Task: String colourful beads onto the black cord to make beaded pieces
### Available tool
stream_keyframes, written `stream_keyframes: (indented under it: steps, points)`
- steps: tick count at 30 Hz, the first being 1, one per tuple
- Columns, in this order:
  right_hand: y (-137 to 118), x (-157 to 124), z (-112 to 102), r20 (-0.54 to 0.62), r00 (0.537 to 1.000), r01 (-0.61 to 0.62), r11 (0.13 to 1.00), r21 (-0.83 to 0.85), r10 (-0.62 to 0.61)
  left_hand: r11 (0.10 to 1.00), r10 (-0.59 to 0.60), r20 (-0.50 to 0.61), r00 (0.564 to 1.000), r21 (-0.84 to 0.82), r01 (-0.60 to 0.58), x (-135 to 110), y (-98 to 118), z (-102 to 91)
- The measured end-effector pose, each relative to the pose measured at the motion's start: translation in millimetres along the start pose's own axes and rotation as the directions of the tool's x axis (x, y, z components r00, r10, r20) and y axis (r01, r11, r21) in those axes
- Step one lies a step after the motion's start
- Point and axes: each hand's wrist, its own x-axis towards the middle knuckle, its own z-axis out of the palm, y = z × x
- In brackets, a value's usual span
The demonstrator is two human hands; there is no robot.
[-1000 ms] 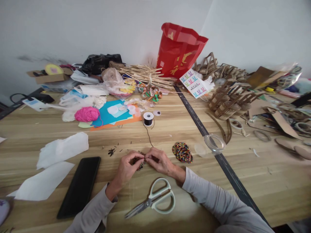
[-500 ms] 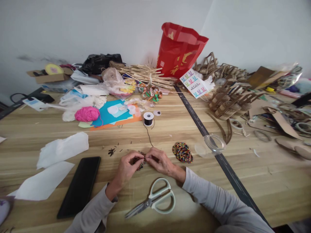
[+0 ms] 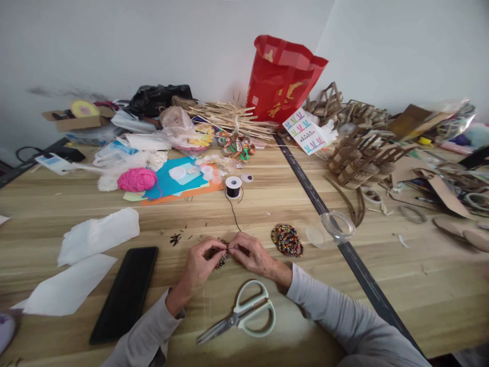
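Note:
My left hand (image 3: 200, 262) and my right hand (image 3: 252, 253) meet on the wooden table (image 3: 267, 219), both pinched on a small brown beaded piece (image 3: 220, 258) between them. A thin black thread (image 3: 233, 214) runs from my right fingers up to a black spool (image 3: 233, 187). A round patch of multicoloured beads (image 3: 287, 239) lies just right of my right hand. Pale green scissors (image 3: 244, 313) lie near the table's front edge, below both hands.
A black phone (image 3: 125, 293) and white paper sheets (image 3: 82, 260) lie at left. A pink yarn ball (image 3: 136, 179), blue and orange paper, a red bag (image 3: 280, 76), sticks, cardboard basket pieces (image 3: 359, 155) and a clear lid (image 3: 337, 226) crowd the back and right.

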Motion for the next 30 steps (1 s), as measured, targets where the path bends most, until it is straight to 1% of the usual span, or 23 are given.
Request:
stream_keyframes:
  steps: [8,30]
  points:
    - [-0.9,-0.2,-0.6,0.003,1.0,-0.015,1.0,-0.009,0.015,0.999,-0.034,0.016,0.999,-0.013,0.034,-1.3,-1.8,0.0]
    - [-0.9,0.0,-0.3,0.013,1.0,-0.011,1.0,-0.02,0.011,0.999,-0.051,0.022,0.998,-0.007,0.051,-0.7,1.9,0.4]
